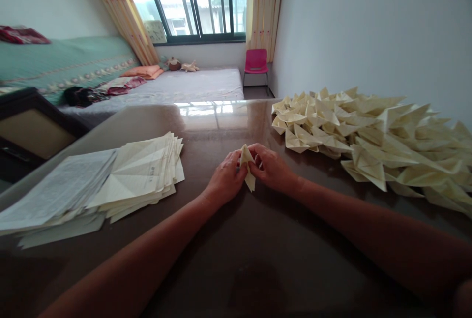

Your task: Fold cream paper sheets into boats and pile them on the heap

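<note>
Folded cream paper (250, 176) at middle of desk (273, 259), between sheet stack (132, 173) (left) and folded-paper heap (368, 131) (right). Left hand (226, 176), right hand (275, 166): fingers pinching opposite sides. For crisp crease, advisable: edges aligned, thumb pressure even, tip unbent.

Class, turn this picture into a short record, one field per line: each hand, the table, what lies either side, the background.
Left hand: gripping folded paper
Right hand: gripping the same piece
Table: brown, glossy
Left side: printed sheets, creased sheets
Right side: heap of folded pieces
Background: bed, pink chair, window
</note>
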Available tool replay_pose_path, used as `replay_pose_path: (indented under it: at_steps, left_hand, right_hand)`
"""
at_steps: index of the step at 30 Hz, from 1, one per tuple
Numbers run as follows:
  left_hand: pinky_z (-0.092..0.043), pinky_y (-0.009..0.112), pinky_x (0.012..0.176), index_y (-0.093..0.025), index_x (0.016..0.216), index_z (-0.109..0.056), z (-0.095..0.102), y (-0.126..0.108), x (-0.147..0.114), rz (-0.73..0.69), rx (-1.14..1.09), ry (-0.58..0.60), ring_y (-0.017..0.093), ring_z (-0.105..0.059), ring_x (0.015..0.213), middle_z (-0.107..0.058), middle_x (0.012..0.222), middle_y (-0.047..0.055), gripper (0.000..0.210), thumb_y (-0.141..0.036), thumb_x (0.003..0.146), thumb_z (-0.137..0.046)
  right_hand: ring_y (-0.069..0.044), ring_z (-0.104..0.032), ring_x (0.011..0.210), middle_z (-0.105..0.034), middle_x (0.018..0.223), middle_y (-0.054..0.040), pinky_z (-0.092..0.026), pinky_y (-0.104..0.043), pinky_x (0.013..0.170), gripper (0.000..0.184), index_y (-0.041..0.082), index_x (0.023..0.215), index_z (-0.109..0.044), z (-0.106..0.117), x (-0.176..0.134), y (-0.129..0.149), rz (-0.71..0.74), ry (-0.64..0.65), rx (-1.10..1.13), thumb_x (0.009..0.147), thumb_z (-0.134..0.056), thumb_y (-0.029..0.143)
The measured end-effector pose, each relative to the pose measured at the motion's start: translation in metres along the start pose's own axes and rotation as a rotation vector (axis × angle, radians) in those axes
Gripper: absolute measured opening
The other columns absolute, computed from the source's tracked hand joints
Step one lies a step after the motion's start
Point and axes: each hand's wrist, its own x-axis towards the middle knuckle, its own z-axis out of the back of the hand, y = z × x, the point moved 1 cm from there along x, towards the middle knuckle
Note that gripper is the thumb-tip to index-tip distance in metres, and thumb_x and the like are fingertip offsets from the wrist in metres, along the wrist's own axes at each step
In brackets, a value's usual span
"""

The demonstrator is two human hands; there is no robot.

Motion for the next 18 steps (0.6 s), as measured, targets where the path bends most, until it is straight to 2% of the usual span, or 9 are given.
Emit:
replay_pose_path:
  at_steps: [4,7,9,12,18]
  left_hand:
    - [-0.047,0.032,0.086,-0.021,0.106,-0.063,0.007,0.012,0.005,-0.075,0.106,0.0,0.019,-0.059,0.095,-0.061,0.104,0.005,0.028,-0.016,0.085,-0.045]
    - [-0.047,0.029,0.08,-0.021,0.1,-0.065,0.011,0.02,0.009,-0.058,0.113,-0.017,0.015,-0.06,0.084,-0.06,0.097,0.003,0.025,-0.014,0.082,-0.049]
    - [-0.046,0.027,0.073,-0.019,0.094,-0.063,0.012,0.022,0.01,-0.035,0.126,-0.025,0.013,-0.058,0.074,-0.059,0.089,0.001,0.019,-0.014,0.08,-0.051]
    - [-0.044,0.026,0.067,-0.02,0.088,-0.059,0.013,0.02,0.008,-0.048,0.214,-0.019,0.013,-0.056,0.07,-0.059,0.087,0.0,0.014,-0.014,0.079,-0.051]
    - [-0.044,0.026,0.069,-0.024,0.09,-0.062,0.021,0.021,0.003,-0.227,0.42,0.13,0.015,-0.056,0.076,-0.06,0.095,0.001,0.018,-0.017,0.081,-0.049]
  right_hand:
    - [-0.011,-0.049,0.066,-0.053,0.081,0.0008,-0.04,-0.022,0.06,0.025,0.019,0.097,-0.053,0.001,0.001,-0.009,0.024,-0.041,-0.049,0.075,-0.054,0.008]
    - [-0.011,-0.05,0.068,-0.052,0.085,0.0003,-0.04,-0.021,0.06,0.023,0.02,0.091,-0.052,0.004,0.003,-0.018,0.037,-0.019,-0.067,0.073,-0.054,0.005]
    - [-0.009,-0.05,0.065,-0.053,0.087,0.0006,-0.039,-0.021,0.059,0.022,0.02,0.088,-0.053,0.007,0.004,-0.025,0.053,0.05,-0.079,0.073,-0.052,0.004]
    - [-0.009,-0.052,0.067,-0.054,0.089,0.0006,-0.04,-0.021,0.062,0.02,0.019,0.086,-0.057,0.015,0.005,-0.033,0.091,0.173,-0.116,0.073,-0.054,0.005]
    - [-0.013,-0.055,0.08,-0.058,0.091,-0.0024,-0.042,-0.024,0.075,0.02,0.019,0.089,-0.067,0.035,0.011,-0.038,0.165,0.43,-0.159,0.073,-0.059,0.008]
